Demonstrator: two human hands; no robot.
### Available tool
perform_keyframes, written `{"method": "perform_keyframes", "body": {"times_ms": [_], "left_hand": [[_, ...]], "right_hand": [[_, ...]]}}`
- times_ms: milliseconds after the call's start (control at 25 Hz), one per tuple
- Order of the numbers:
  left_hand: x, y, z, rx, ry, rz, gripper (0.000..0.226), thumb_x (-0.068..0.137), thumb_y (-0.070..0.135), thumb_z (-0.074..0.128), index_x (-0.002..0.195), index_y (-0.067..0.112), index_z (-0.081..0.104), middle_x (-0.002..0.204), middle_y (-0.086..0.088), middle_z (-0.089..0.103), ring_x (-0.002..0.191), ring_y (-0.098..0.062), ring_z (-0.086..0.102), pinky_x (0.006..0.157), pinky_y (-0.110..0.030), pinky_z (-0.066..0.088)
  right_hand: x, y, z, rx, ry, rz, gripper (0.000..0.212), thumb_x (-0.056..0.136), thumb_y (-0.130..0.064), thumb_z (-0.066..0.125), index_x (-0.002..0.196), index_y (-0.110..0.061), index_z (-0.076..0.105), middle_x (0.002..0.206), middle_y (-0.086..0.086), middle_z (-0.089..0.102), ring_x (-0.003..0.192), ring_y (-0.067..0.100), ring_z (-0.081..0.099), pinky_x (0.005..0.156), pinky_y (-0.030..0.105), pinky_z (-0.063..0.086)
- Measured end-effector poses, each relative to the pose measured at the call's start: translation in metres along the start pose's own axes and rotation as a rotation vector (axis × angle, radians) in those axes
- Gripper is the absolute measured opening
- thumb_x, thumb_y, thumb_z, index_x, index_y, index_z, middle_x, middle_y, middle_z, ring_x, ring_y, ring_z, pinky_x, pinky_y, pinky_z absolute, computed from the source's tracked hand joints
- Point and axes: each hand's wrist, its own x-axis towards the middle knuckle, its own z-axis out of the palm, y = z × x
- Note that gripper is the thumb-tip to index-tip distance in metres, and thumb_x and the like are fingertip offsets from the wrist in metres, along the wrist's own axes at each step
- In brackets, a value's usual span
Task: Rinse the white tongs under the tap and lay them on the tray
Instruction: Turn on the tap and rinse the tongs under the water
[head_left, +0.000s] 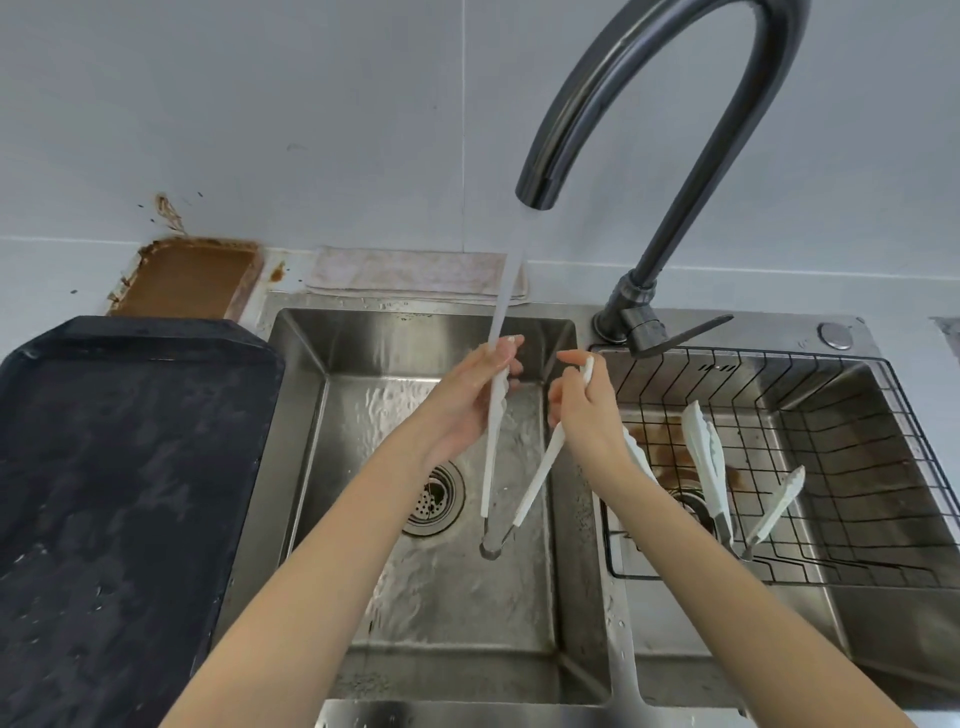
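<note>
Over the left sink basin (306, 415) I hold a pair of white tongs (537, 480) spread in a V, hinge end down. My left hand (467, 400) grips one arm, my right hand (584, 415) grips the other. Water streams from the dark curved tap (649, 104) onto the arm in my left hand. The black tray (119, 493) lies on the counter to the left, wet and with nothing on it.
A wire basket (857, 467) sits in the right basin and holds more white tongs (706, 457), with brown stains beneath. A brown-stained tray (192, 278) and a folded cloth (410, 273) lie against the back wall. The drain (436, 499) is below my left wrist.
</note>
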Motion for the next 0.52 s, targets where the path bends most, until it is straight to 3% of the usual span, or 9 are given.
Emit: {"method": "perform_keyframes", "body": {"times_ms": [120,240,400,520], "left_hand": [[-0.002,0.003,0.005,-0.05,-0.034,0.007,0.007,0.093,0.027,0.049,0.092,0.021,0.053,0.053,0.011,0.048,0.046,-0.002,0.042,0.05,-0.016,0.034],[-0.001,0.012,0.013,0.051,0.121,-0.007,0.029,0.093,0.039,0.046,0.07,0.021,0.043,0.038,0.01,0.037,0.034,-0.002,0.031,0.037,-0.014,0.027],[0.003,0.018,0.021,0.077,0.247,-0.088,0.054,0.09,0.058,0.034,0.051,0.021,0.031,0.033,0.008,0.029,0.03,-0.005,0.025,0.036,-0.019,0.021],[0.005,0.016,0.02,0.008,0.234,-0.106,0.05,0.093,0.05,0.036,0.054,0.02,0.04,0.033,0.009,0.035,0.03,-0.004,0.029,0.033,-0.016,0.025]], "right_hand": [[0.003,-0.004,-0.001,-0.005,-0.022,-0.003,0.02,0.097,-0.009,0.028,0.107,-0.017,0.044,0.064,-0.002,0.046,0.056,0.01,0.042,0.056,0.024,0.038],[0.007,-0.007,0.0,0.024,-0.027,0.025,0.019,0.097,-0.009,0.028,0.105,-0.014,0.046,0.064,-0.001,0.046,0.056,0.009,0.043,0.055,0.021,0.039],[0.01,-0.005,0.002,0.06,-0.029,0.02,0.019,0.098,-0.01,0.029,0.105,-0.013,0.046,0.064,0.0,0.045,0.055,0.011,0.041,0.056,0.026,0.038],[0.01,-0.004,0.0,0.059,-0.022,0.029,0.019,0.098,-0.01,0.028,0.104,-0.013,0.046,0.064,-0.001,0.045,0.056,0.011,0.042,0.056,0.026,0.038]]}}
